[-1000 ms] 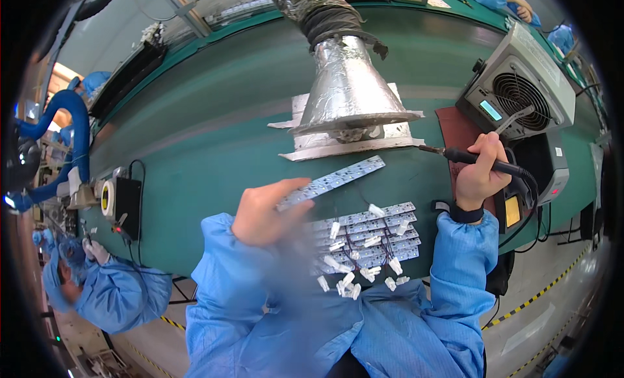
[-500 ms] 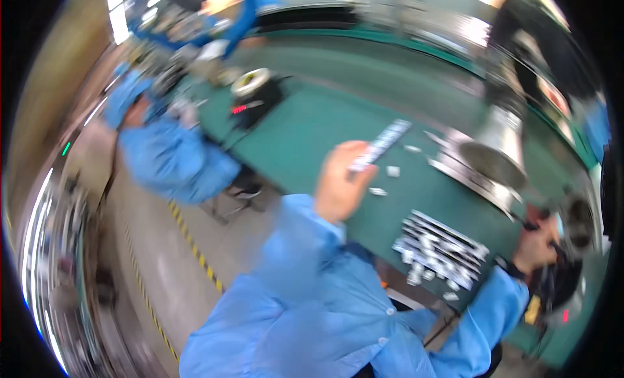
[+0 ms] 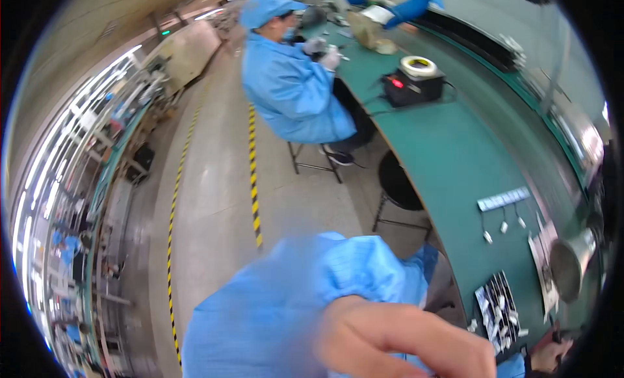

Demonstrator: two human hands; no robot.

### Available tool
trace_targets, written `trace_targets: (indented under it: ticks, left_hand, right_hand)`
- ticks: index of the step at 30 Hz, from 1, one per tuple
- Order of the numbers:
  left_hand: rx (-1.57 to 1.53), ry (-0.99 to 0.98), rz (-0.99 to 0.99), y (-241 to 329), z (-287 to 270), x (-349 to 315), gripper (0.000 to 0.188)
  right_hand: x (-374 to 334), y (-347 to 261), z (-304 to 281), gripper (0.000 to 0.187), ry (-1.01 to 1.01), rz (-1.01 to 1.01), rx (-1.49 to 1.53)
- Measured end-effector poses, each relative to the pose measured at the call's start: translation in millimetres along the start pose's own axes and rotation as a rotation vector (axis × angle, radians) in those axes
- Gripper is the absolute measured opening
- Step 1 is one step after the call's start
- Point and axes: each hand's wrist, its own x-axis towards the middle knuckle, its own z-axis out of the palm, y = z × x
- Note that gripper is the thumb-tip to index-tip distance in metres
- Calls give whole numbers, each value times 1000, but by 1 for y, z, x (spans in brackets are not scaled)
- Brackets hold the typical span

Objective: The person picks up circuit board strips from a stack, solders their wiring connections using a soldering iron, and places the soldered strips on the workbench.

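The left hand [image 3: 406, 342] is raised close to the camera, blurred, fingers curled loosely with nothing seen in them. The right hand [image 3: 549, 353] is well apart from it at the lower edge, resting on the bench [image 3: 448, 150]; whether it grips anything cannot be told. Just above the right hand lies a tray of strips [image 3: 497, 306]; farther up lies a single strip [image 3: 504, 198]. A funnel [image 3: 571, 264] stands beside them.

Green workbench and the items lying on it.
The green bench top [image 3: 455, 157] carries a black box [image 3: 413, 89] topped by a tape roll [image 3: 419, 66], a pale component strip [image 3: 504, 199], small white parts [image 3: 502, 227], and a dark tray [image 3: 499, 306] of white pieces.
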Motion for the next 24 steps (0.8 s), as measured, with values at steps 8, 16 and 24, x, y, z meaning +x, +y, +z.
trace_targets:
  ticks: [8,16,24]
  left_hand:
    - [-168,-298,117,-28,-36,40,53]
    - [-306,-437,236,-87,-39,80,59]
    - [-75,-268,114,-114,-66,130,26]
  right_hand:
    - [6,31,-10,35,28,37,-151]
    - [2,26,-9,39,-32,38,-43]
    - [2,-6,-11,36,37,40,-19]
